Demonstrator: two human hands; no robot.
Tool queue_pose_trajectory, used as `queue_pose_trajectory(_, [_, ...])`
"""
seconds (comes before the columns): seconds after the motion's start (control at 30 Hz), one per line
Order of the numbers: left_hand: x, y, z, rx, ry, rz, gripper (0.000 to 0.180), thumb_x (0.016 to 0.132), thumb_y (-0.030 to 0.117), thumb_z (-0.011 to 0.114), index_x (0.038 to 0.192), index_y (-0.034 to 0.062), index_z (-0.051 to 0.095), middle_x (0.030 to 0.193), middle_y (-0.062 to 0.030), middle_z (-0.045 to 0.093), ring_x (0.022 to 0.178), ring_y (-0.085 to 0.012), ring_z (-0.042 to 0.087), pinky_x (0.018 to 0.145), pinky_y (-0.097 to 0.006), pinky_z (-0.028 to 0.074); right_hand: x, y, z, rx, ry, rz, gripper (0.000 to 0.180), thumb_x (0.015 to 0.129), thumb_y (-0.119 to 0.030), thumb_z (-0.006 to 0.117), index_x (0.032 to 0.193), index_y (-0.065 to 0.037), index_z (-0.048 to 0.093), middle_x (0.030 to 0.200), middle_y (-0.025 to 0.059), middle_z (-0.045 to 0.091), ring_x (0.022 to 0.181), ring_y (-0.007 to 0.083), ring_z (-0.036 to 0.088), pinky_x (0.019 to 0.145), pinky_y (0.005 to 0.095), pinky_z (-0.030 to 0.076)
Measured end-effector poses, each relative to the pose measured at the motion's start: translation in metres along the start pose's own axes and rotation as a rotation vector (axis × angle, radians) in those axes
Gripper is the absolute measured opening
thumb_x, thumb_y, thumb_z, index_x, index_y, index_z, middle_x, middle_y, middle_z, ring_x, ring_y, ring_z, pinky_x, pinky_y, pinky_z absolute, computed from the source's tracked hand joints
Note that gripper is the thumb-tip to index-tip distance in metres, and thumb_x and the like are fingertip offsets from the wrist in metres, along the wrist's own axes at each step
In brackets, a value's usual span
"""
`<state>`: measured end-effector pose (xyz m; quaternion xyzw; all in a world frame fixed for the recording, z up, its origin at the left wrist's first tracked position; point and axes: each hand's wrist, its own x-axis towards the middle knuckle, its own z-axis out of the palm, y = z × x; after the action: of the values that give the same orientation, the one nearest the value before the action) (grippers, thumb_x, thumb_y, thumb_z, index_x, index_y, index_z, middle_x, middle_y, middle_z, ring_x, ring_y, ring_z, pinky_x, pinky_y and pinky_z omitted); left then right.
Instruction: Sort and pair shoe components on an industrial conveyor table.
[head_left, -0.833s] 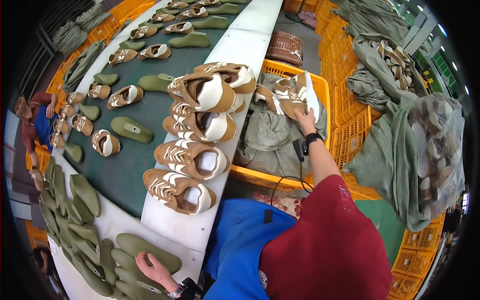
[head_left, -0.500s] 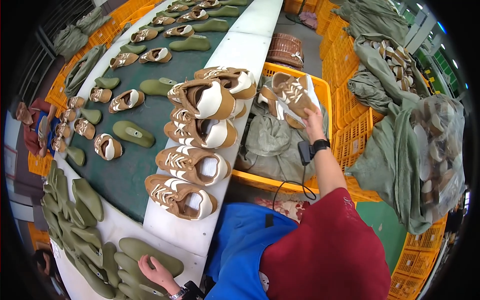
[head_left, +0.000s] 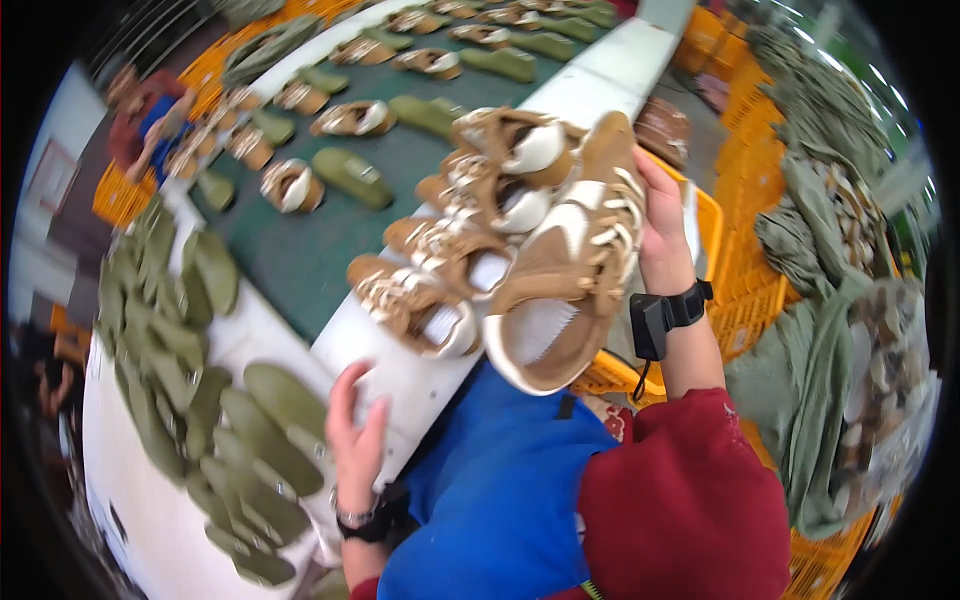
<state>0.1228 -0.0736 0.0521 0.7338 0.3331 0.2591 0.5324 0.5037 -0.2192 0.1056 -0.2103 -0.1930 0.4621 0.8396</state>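
A brown and white lace-up sneaker (head_left: pixel 560 265) is gripped by my right hand (head_left: pixel 665 215) around its toe end, its opening toward me. Raised above the white edge of the table, it partly covers the row behind it. That row of brown sneakers (head_left: pixel 415 305) stands along the white border, some stacked on others. My left hand (head_left: pixel 358 435) is empty, thumb and fingers apart, over the white border below the nearest sneaker. Beside it lies a pile of green shoe lasts (head_left: pixel 245 450).
Green lasts and brown shoes cover the dark green tabletop (head_left: pixel 270 270) further off. At the right stand a yellow crate (head_left: pixel 708 235), stacked crates, grey-green cloths (head_left: pixel 790 390) and a clear bag of shoes (head_left: pixel 885 370). Another person (head_left: pixel 150 125) works at the far left.
My right hand has brought the sneaker from over the yellow crate up to the table's edge, toe now pointing away. My left hand has lifted off the lasts and moved right. The view has shifted.
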Motion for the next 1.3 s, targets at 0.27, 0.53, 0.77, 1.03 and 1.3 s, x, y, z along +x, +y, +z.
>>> queue_pose_trajectory(0.27, [-0.006, 0.035, 0.001, -0.699, -0.235, -0.099, 0.070, 0.085, 0.013, 0.058, 0.143, 0.0020, 0.020, 0.132, -0.0114, 0.044, 0.120, -0.0178, 0.044, 0.100, -0.032, 0.036, 0.049, 0.169, 0.102, -0.471, -0.009, 0.331, 0.041, 0.089, -0.020, 0.059, 0.125, -0.002, 0.049, 0.110, 0.0086, 0.058, 0.097, 0.0149, 0.058, 0.085, 0.0273, 0.047])
queue_pose_trajectory(0.53, [-0.020, 0.016, -0.023, -0.890, 0.111, -0.270, 0.063, 0.080, 0.000, 0.043, 0.140, 0.0021, 0.024, 0.130, -0.0122, 0.043, 0.114, -0.0209, 0.048, 0.095, -0.033, 0.041, -0.010, 0.206, 0.144, -1.532, -1.014, -0.265, 0.056, 0.066, -0.017, 0.074, 0.118, -0.011, 0.055, 0.120, 0.0166, 0.049, 0.118, 0.0328, 0.043, 0.097, 0.0411, 0.038])
queue_pose_trajectory(0.77, [-0.013, 0.001, -0.028, -0.988, 0.072, -0.327, 0.069, 0.073, -0.004, 0.041, 0.140, 0.0041, 0.026, 0.130, -0.0126, 0.043, 0.114, -0.0220, 0.049, 0.096, -0.034, 0.043, 0.012, 0.237, 0.136, -1.604, -0.819, -0.332, 0.037, 0.071, -0.007, 0.063, 0.108, -0.006, 0.059, 0.095, 0.0163, 0.063, 0.083, 0.0316, 0.063, 0.069, 0.0374, 0.052])
queue_pose_trajectory(1.03, [-0.014, -0.015, -0.018, -0.456, 0.321, -0.133, 0.066, 0.082, 0.004, 0.054, 0.140, 0.0020, 0.023, 0.118, -0.0101, 0.049, 0.102, -0.0142, 0.051, 0.082, -0.027, 0.046, 0.009, 0.246, 0.128, -1.487, -0.848, -0.466, 0.031, 0.074, -0.007, 0.064, 0.105, -0.004, 0.061, 0.108, 0.0159, 0.060, 0.098, 0.0334, 0.058, 0.081, 0.0391, 0.048])
queue_pose_trajectory(1.3, [-0.030, -0.026, -0.033, -0.541, 0.445, -0.196, 0.062, 0.084, 0.002, 0.050, 0.140, -0.0009, 0.023, 0.131, -0.0111, 0.043, 0.116, -0.0171, 0.046, 0.096, -0.029, 0.040, -0.026, 0.161, 0.216, -0.669, -1.352, -0.110, 0.019, 0.081, -0.005, 0.058, 0.099, -0.004, 0.066, 0.101, 0.0099, 0.065, 0.088, 0.0248, 0.064, 0.074, 0.0315, 0.052])
